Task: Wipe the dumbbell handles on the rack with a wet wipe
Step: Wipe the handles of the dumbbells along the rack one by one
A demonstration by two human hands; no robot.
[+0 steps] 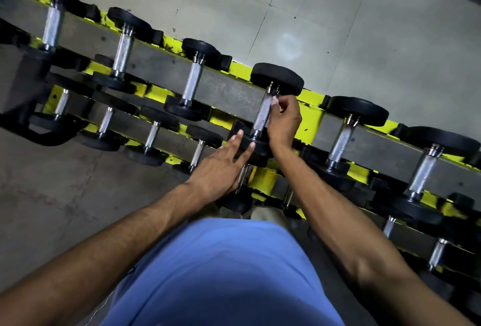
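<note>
Right fingers [286, 103] pinch wipe [275, 101] against dumbbell handle [261, 116]; left fingers [235, 139] straight, touching dumbbell head [260, 149].

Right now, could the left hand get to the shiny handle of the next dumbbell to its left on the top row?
Probably yes. The left hand rests open on the middle dumbbell's near head, holding nothing, and that neighbouring handle lies bare with nothing between them.
</note>
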